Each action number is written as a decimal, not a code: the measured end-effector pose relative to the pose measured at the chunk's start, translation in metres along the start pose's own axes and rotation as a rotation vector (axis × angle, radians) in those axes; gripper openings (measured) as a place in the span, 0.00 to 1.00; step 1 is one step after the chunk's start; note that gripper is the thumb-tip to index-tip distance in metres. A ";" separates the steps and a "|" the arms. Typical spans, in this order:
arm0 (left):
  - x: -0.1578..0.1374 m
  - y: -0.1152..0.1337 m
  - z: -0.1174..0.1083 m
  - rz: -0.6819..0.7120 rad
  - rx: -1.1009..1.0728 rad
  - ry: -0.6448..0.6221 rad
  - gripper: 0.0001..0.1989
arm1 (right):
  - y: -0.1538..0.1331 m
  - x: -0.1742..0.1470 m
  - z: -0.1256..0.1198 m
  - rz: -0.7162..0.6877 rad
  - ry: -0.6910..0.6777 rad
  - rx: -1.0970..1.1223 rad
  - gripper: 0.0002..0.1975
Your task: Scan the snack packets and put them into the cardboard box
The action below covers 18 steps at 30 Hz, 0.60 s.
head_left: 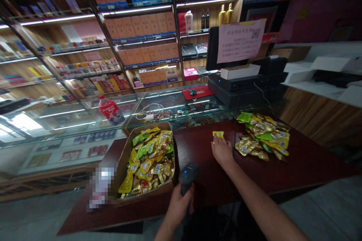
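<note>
My left hand (178, 204) is wrapped round the handle of a black handheld barcode scanner (189, 173), near the table's front edge. Farther out over the dark red table, my right hand (223, 150) has its fingers on a small yellow snack packet (218, 134), whose far end shows past the fingertips. To the left stands an open cardboard box (175, 154) filled with yellow, green and gold snack packets (148, 160). A loose pile of similar packets (261, 135) lies on the table to the right of my right hand.
Behind the table (195, 145) runs a glass display counter (131, 111) with a red-labelled bottle (111, 111), a white cable (149, 116) and a mouse (192, 92) on a red pad. A monitor (212, 49) with a pink notice stands at the back right. Stocked shelves line the wall.
</note>
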<state>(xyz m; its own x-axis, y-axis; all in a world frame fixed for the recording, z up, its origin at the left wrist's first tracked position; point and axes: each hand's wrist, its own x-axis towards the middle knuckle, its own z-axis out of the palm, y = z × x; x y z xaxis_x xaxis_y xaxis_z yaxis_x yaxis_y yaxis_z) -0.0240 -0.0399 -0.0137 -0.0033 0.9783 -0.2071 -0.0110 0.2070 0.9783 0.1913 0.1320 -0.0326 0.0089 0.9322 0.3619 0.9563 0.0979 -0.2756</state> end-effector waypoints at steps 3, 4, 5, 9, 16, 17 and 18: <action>-0.001 0.003 0.001 -0.019 -0.002 0.004 0.23 | -0.010 -0.036 0.001 -0.156 0.032 0.077 0.19; -0.001 0.004 0.001 -0.025 0.003 0.003 0.24 | -0.010 -0.045 0.001 -0.166 0.027 0.105 0.18; -0.001 0.003 0.001 -0.031 0.011 0.001 0.24 | -0.010 -0.051 0.000 -0.157 0.023 0.128 0.17; 0.002 0.000 0.000 -0.046 0.027 0.005 0.26 | -0.010 -0.062 -0.004 -0.029 0.076 0.125 0.22; 0.001 0.001 0.002 -0.064 0.006 0.010 0.28 | -0.012 -0.064 -0.005 -0.133 -0.026 0.354 0.21; 0.000 0.002 0.003 -0.060 0.006 0.014 0.28 | -0.010 -0.063 -0.004 -0.135 -0.038 0.432 0.22; 0.000 0.003 0.003 -0.057 0.006 0.015 0.28 | -0.009 -0.063 -0.002 -0.122 -0.040 0.508 0.22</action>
<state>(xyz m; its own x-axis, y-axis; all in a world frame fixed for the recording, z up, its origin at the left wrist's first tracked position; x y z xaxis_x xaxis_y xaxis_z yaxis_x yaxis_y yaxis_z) -0.0213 -0.0391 -0.0107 -0.0183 0.9648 -0.2624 -0.0054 0.2624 0.9650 0.1830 0.0722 -0.0511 -0.1140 0.9150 0.3870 0.6869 0.3540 -0.6347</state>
